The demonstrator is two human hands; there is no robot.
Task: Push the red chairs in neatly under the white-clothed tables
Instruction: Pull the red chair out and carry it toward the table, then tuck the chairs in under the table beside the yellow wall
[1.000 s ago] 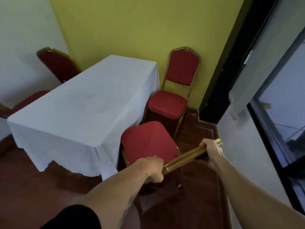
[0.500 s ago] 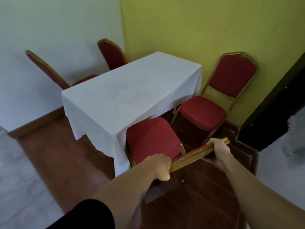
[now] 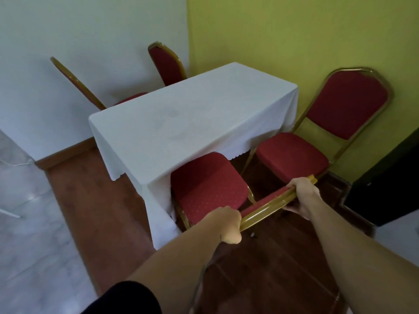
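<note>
Fingers of the left hand [image 3: 227, 224] and right hand [image 3: 302, 196] are curled tight around the gold top rail of the near red chair [image 3: 207, 189], its seat edge touching the table [image 3: 192, 118] cloth corner. A second chair [image 3: 317, 141] stands just beside it; two more chairs [image 3: 166, 62] line the far side.
</note>
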